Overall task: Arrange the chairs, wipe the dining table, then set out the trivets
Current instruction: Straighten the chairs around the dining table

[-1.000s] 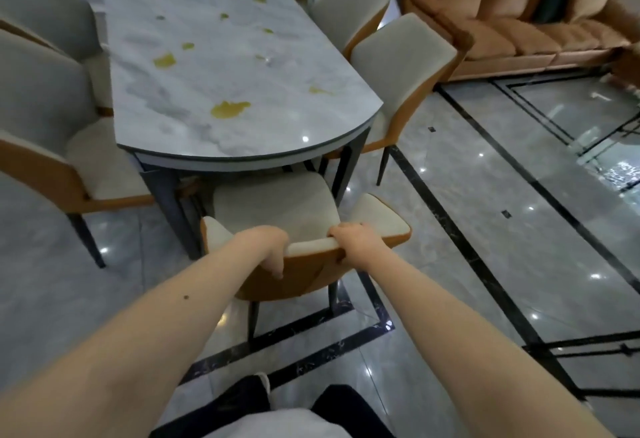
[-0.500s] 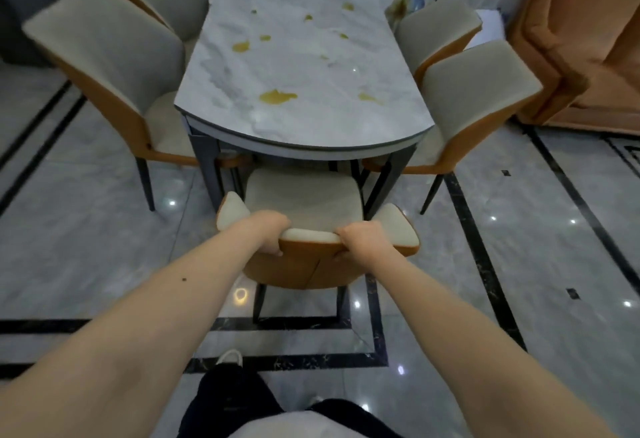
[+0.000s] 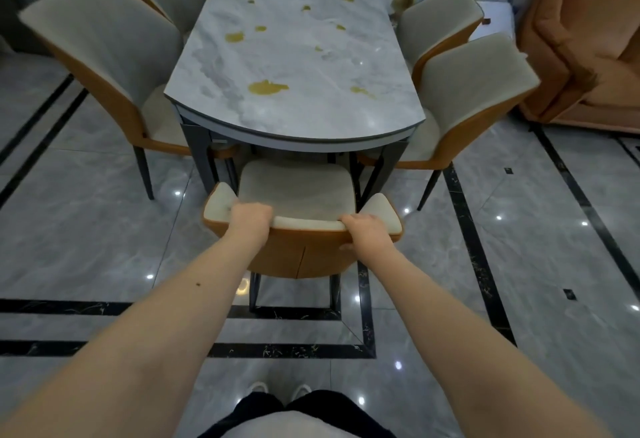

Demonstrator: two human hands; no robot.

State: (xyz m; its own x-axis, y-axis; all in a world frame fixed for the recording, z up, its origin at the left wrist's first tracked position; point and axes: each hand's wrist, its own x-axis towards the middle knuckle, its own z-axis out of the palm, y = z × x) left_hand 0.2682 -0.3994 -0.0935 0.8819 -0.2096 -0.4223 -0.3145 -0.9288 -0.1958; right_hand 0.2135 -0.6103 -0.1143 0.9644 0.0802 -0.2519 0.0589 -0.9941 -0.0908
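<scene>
Both your left hand (image 3: 251, 221) and right hand (image 3: 366, 231) clench the backrest of the cream-and-orange upholstered chair (image 3: 298, 202) at the near curved edge of the yellow-stained grey marble dining table (image 3: 294, 67), so pushing crookedly could knock its dark legs.

The dining table (image 3: 298, 67) has a white and grey marble top with yellow stains (image 3: 267, 87) and dark legs. The near chair (image 3: 300, 219) is cream on the seat and orange on the back shell, with black legs; the chairs at left (image 3: 104, 56) and right (image 3: 467, 91) have the same colours. The floor (image 3: 104, 229) is grey marble tile with black lines. The sofa (image 3: 585, 42) at far right is orange.
</scene>
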